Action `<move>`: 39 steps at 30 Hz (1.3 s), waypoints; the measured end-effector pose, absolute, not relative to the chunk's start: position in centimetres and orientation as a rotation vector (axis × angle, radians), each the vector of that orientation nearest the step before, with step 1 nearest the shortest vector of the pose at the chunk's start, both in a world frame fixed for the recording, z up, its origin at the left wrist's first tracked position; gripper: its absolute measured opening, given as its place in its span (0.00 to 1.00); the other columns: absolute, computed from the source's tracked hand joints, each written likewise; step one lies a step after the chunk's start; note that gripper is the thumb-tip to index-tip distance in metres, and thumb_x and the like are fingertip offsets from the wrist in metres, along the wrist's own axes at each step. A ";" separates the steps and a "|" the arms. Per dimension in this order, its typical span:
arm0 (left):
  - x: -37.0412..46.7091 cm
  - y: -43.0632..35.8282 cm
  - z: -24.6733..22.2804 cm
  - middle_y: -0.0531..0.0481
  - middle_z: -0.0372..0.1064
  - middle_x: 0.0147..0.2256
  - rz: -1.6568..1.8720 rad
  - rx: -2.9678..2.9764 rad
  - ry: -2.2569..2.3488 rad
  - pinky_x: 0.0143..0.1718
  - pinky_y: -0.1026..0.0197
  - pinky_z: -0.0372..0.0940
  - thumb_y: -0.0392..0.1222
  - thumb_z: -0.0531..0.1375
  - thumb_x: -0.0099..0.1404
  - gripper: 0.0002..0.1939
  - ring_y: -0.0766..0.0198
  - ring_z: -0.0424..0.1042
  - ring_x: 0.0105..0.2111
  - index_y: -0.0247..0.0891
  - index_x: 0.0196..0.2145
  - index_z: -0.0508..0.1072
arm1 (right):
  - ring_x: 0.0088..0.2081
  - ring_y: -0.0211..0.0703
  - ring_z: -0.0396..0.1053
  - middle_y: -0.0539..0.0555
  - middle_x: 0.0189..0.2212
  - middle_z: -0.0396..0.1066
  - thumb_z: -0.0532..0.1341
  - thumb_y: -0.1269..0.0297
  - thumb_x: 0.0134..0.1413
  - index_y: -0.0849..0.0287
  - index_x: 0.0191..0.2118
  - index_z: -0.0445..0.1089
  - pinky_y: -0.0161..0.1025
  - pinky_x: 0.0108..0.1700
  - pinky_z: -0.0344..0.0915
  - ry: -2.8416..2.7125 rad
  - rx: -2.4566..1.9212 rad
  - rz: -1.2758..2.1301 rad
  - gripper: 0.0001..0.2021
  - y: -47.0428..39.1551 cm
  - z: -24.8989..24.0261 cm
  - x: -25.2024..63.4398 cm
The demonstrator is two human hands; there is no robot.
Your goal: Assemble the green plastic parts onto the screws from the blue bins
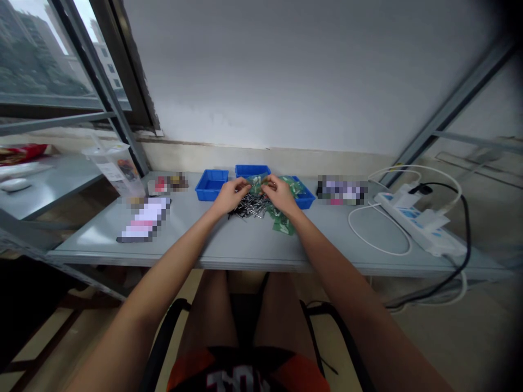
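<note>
Both hands meet over the desk, fingers pinched on a small clear bag with green print (256, 185). My left hand (232, 197) grips its left side, and my right hand (279, 194) grips its right side. Just below them lies a loose heap of dark and silvery screws or nails (252, 207); their exact kind is too small to tell. More green-printed bags (284, 224) lie flat below my right hand. Others fill a blue tray (306, 201) to its right. Whether the held bag contains anything, I cannot make out.
A blue bin (211, 185) stands left of my hands, another blue bin (252, 170) behind them. A phone-like object (143, 220) and a plastic cup (118, 169) are on the left. A power strip (425, 226) with looping cables lies right, near a blurred object (342, 190).
</note>
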State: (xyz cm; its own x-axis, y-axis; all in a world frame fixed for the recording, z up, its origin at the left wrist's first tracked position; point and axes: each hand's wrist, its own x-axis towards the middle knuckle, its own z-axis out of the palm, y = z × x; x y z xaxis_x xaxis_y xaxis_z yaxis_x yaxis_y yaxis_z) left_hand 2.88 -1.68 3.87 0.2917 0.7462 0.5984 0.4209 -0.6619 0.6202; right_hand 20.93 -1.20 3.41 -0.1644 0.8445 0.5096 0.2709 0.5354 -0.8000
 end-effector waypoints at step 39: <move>2.8 -1.6 3.6 0.50 0.73 0.30 1.401 2.185 1.094 0.32 0.63 0.62 0.43 0.57 0.61 0.09 0.66 0.69 0.30 0.36 0.35 0.74 | 0.27 0.39 0.60 0.49 0.23 0.64 0.59 0.63 0.52 0.57 0.25 0.65 0.37 0.31 0.54 -2.070 -1.078 0.224 0.08 -1.0 3.3 21.6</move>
